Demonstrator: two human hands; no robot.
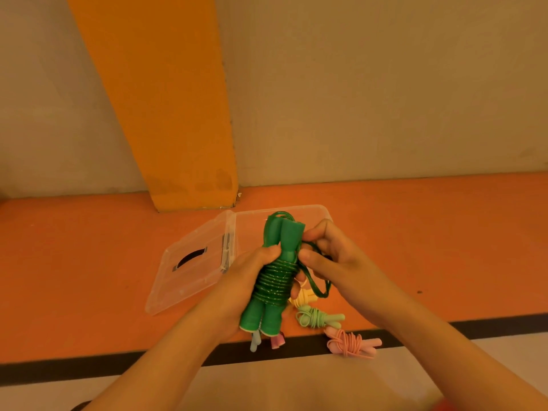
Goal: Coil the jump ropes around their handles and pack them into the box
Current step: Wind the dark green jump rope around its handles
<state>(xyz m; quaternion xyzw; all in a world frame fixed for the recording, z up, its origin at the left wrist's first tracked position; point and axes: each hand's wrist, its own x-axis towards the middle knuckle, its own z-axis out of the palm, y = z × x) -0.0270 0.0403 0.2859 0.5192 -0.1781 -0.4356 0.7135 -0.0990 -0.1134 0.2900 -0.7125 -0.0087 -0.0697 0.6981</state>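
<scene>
At frame centre the left hand [252, 280] clamps the green jump rope [274, 280] handles together so coils stay tight; the right hand [323, 256] pinches its loose tail, likely tucking it; the box [323, 213] waits open behind.

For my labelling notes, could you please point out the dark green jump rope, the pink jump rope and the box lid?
dark green jump rope [274, 281]: head view, its wound coils.
pink jump rope [350, 343]: head view, its coiled middle.
box lid [181, 287]: head view, clear panel.
</scene>
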